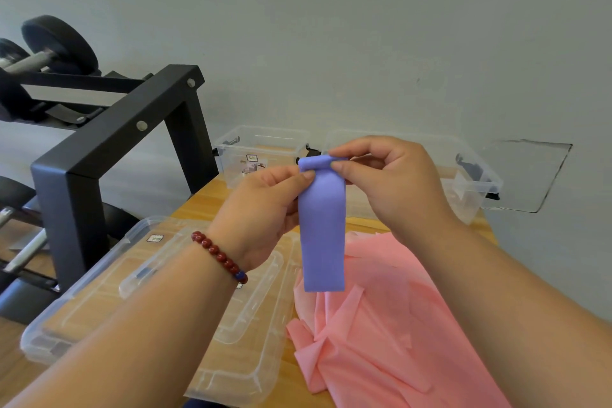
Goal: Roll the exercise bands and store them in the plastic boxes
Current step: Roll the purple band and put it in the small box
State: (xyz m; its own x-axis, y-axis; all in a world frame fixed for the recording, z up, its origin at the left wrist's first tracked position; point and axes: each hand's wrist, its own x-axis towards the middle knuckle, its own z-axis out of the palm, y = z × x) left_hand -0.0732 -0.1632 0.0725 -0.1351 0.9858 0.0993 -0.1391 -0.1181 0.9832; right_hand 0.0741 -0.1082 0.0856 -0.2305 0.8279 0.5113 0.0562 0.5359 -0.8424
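Left hand (261,209), right hand (397,185) pinch one purple band (323,235); two boxes (231,169), seemingly two lids (99,291)

Black rack (109,142) holding dumbbells (59,43), beside wooden table (205,205).

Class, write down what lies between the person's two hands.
The purple exercise band lies between the left hand and right hand, both pinching its rolled top edge while the rest hangs down. The head view shows this.

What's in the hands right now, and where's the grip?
The left hand and right hand pinch the purple band at its rolled top end; the rest hangs free.
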